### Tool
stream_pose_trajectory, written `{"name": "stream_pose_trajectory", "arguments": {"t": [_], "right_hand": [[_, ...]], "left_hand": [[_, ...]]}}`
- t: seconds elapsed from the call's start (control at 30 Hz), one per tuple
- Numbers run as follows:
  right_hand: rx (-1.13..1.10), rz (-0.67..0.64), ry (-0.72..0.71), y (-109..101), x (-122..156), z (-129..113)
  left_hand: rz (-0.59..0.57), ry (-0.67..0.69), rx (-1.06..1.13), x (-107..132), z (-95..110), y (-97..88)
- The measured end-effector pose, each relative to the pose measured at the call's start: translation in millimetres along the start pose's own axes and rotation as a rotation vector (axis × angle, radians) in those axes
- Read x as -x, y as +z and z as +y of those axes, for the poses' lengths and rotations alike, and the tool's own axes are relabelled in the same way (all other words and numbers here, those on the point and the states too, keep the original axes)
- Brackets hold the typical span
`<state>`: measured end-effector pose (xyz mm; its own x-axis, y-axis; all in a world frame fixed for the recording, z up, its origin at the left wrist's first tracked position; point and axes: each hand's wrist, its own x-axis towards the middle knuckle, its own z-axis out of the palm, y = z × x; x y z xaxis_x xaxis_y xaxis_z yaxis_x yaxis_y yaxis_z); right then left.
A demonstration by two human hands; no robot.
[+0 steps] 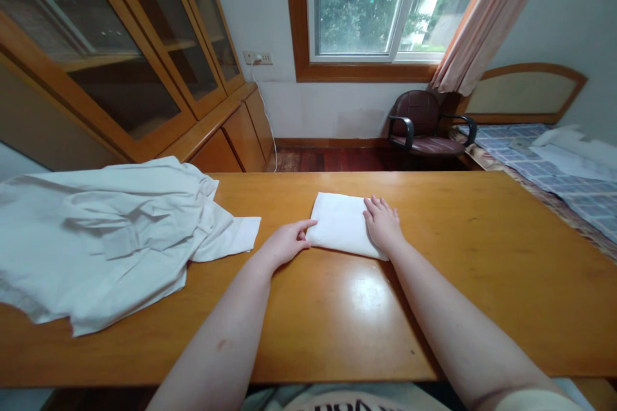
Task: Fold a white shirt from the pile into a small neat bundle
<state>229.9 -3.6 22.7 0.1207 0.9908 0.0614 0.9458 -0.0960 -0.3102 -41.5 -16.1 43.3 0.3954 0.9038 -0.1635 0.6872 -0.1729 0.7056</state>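
Note:
A white cloth (340,221), folded into a flat, roughly rectangular bundle, lies on the wooden table (308,314) in front of me. At its left edge is my left hand (285,243), with index finger and thumb apart and their tips touching the cloth near the lower left corner. My right hand (384,223) lies flat over the right edge, fingers stretched out and pointing away from me. The palm covers part of that edge. Off to the left, a crumpled white long-sleeved garment (130,225) spreads over the table, one cuff reaching toward my left hand.
Along the left wall stands a wooden cabinet (139,77) with glass doors. Beyond the table are a dark red armchair (419,122) and a window with a pink curtain (496,19). A bed (569,173) with a blue checked cover stands at the right.

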Motion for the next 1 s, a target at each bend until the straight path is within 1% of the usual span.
{"name": "stream_pose_trajectory", "arguments": {"t": [0.1, 0.17, 0.23, 0.3, 0.37, 0.4, 0.47, 0.5, 0.53, 0.6, 0.67, 0.73, 0.87, 1.0], "right_hand": [[0.034, 0.006, 0.0, 0, 1, -2], [0.074, 0.051, -0.024, -1, 4, -4], [0.117, 0.117, -0.133, -3, 8, -7], [0.147, 0.146, -0.309, -5, 12, -12], [0.163, 0.121, -0.436, -5, 16, -17], [0.171, 0.103, -0.456, -5, 18, -20], [0.186, 0.072, -0.444, -3, 20, -25], [0.194, 0.06, -0.432, -1, 20, -26], [0.2, 0.049, -0.425, 1, 21, -28], [0.209, 0.028, -0.414, 4, 21, -29], [0.21, 0.016, -0.388, 6, 21, -30], [0.206, 0.013, -0.327, 7, 19, -29], [0.179, -0.001, -0.185, 6, 14, -23], [0.155, -0.043, -0.161, 2, 6, -12]], "left_hand": [[0.023, 0.022, -0.064, 3, 2, 0.6], [0.03, 0.057, -0.1, 4, 2, 0.1], [0.032, 0.079, -0.13, 4, 3, -0.8], [0.069, 0.078, -0.179, 4, 7, -0.1], [0.183, 0.051, -0.275, 3, 16, 5.2], [0.256, 0.037, -0.336, 3, 21, 10.2], [0.376, 0.05, -0.454, 0, 32, 24.7], [0.396, 0.094, -0.498, -1, 37, 33.6], [0.39, 0.153, -0.531, -3, 40, 42.8], [0.34, 0.238, -0.591, -7, 44, 59.5], [0.28, 0.242, -0.639, -11, 41, 70.4], [0.242, 0.191, -0.662, -15, 37, 74.3], [0.231, 0.093, -0.652, -18, 30, 71.2], [0.232, 0.081, -0.656, -19, 30, 69.8]]}}
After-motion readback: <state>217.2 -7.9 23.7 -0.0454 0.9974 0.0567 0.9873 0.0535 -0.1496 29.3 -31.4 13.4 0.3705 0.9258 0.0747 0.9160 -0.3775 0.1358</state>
